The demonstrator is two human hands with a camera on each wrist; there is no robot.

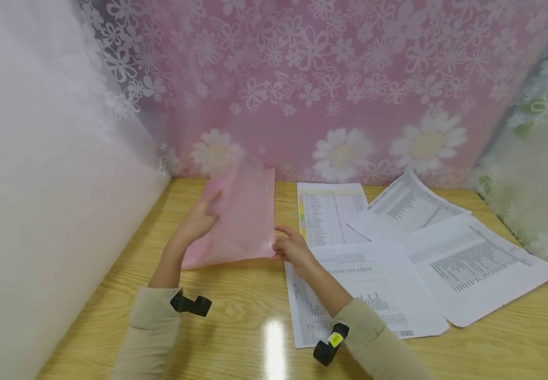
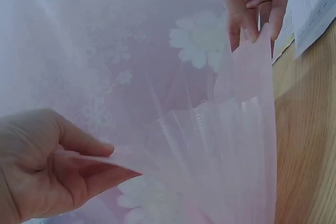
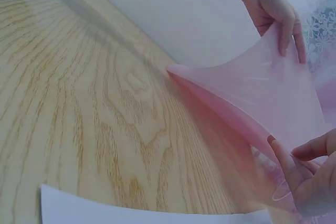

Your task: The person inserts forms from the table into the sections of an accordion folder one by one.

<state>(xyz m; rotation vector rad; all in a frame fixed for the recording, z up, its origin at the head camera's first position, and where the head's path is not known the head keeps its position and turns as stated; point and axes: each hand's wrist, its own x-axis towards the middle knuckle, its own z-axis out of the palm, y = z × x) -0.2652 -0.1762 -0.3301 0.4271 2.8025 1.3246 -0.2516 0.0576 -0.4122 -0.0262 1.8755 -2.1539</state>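
Both hands hold a translucent pink plastic document sleeve (image 1: 239, 216) tilted up off the wooden table (image 1: 236, 311), at about 11 o'clock from the person. The left hand (image 1: 200, 220) pinches its left sheet between thumb and fingers; the right hand (image 1: 291, 249) pinches the right edge, pulling the two layers apart. White printed paper sheets (image 1: 397, 258) lie overlapping at 2 o'clock.

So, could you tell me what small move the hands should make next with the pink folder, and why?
Probably spread the pink folder wider. The left hand pinches one sheet and the right hand the other, so its mouth is only partly parted, and the printed sheets lie loose on the table beside it.
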